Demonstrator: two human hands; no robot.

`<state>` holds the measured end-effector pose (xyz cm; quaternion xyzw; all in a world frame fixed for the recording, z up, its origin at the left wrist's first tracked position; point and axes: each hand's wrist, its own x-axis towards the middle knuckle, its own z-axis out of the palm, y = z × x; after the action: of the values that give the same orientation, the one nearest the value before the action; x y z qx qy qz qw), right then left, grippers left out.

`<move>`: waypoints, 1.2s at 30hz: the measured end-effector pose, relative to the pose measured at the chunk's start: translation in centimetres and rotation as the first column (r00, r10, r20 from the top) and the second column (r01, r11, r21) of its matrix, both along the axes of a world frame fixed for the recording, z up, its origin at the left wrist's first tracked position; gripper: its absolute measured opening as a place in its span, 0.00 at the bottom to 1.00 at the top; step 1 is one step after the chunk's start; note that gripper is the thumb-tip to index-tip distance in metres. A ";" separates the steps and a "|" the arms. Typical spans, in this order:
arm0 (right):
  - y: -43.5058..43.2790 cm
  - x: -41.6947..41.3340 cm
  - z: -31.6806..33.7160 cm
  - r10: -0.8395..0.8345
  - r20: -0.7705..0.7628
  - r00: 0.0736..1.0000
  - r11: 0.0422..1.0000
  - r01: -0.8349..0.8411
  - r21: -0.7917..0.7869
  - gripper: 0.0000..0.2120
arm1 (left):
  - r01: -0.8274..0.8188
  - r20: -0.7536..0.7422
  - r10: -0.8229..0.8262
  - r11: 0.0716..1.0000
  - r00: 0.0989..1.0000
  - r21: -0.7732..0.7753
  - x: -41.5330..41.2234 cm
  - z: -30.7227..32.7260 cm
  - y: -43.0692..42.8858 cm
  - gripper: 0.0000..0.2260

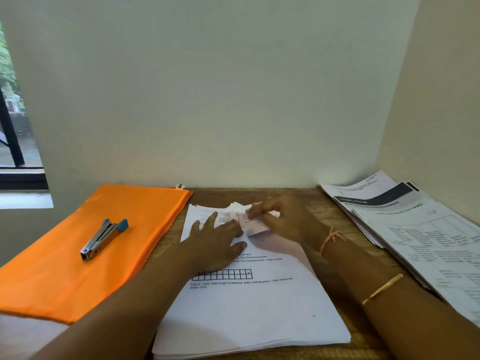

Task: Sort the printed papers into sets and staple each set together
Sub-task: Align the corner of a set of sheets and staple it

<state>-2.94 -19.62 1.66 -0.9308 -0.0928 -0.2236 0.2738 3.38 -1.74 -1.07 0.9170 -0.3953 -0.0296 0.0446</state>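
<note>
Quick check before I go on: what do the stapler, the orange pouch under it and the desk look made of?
Stapler: shiny bare metal body, matte blue caps, probably plastic. Orange pouch: matte, slightly creased; fabric or thin plastic, hard to tell. Desk: wood, brown with visible grain.

Light source: daylight from the window [15,113] at the left edge; the outdoor view there is pale and washed.
Level: moderate and even. The wall [233,87] reads flat grey-green, warmer on the right side.
Shadows: soft-edged. The right hand [283,222] and forearm throw a faint pinkish shadow onto the stack [246,307]. The stapler [102,239] throws a thin one onto the folder [65,268].
Highlights: small glints on the stapler's metal.
Blur: the right hand and the folded sheet [255,220] are motion-smeared. Print on the right pile [428,237] is soft.
Distortion: wide-angle; window frame and pile lean outward at the edges.
</note>
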 end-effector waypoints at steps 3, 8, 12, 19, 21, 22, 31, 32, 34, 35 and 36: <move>0.3 -0.1 -0.4 -0.004 -0.091 0.996 0.980 -0.014 -0.197 0.11 | -0.023 0.015 0.023 1.000 1.000 0.007 0.1 0.0 0.3 0.22; 0.1 0.2 -0.8 -0.014 -0.146 0.989 0.987 -0.010 -0.162 0.10 | -0.095 -0.058 0.087 0.982 0.995 -0.164 0.1 0.0 0.8 0.35; 0.2 0.4 -0.9 0.043 -0.212 0.976 0.999 -0.039 0.021 0.09 | -0.048 -0.018 0.047 0.998 0.999 -0.047 0.1 0.2 0.8 0.32; -2.3 1.0 -1.4 -0.198 -0.059 0.978 0.878 0.204 0.432 0.17 | -0.048 -0.023 0.050 0.995 0.998 0.092 0.1 0.4 0.4 0.26; -3.4 1.4 -2.0 -0.227 -0.150 0.962 0.942 0.256 0.215 0.17 | -0.052 -0.032 0.056 0.994 0.998 0.092 0.0 0.4 0.4 0.26; -3.7 1.6 -2.2 -0.261 -0.199 0.945 0.954 0.284 0.097 0.19 | -0.052 -0.036 0.056 0.994 0.998 0.092 0.0 0.4 0.5 0.26; -3.3 2.0 -2.2 -0.361 -0.347 0.865 0.925 0.284 -0.252 0.23 | -0.064 -0.052 0.070 0.993 0.996 0.103 0.2 0.2 0.3 0.26; -3.4 2.1 -2.2 -0.372 -0.344 0.862 0.921 0.297 -0.253 0.23 | -0.064 -0.053 0.070 0.992 0.996 0.105 0.3 0.3 0.2 0.26; -3.6 2.3 -2.5 -0.385 -0.336 0.859 0.916 0.311 -0.255 0.23 | -0.063 -0.056 0.070 0.992 0.996 0.110 0.3 0.3 0.2 0.27; -3.6 2.4 -2.6 -0.388 -0.323 0.863 0.915 0.317 -0.250 0.23 | -0.061 -0.056 0.068 0.992 0.996 0.111 0.4 0.2 0.3 0.27; -3.5 2.4 -2.7 -0.391 -0.301 0.870 0.914 0.327 -0.242 0.22 | -0.061 -0.056 0.067 0.992 0.996 0.111 0.4 0.2 0.3 0.27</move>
<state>-0.51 -23.13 -1.01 -0.9774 0.1112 -0.0955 0.1525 3.78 -1.46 -0.88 0.9290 -0.3619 -0.0771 0.0073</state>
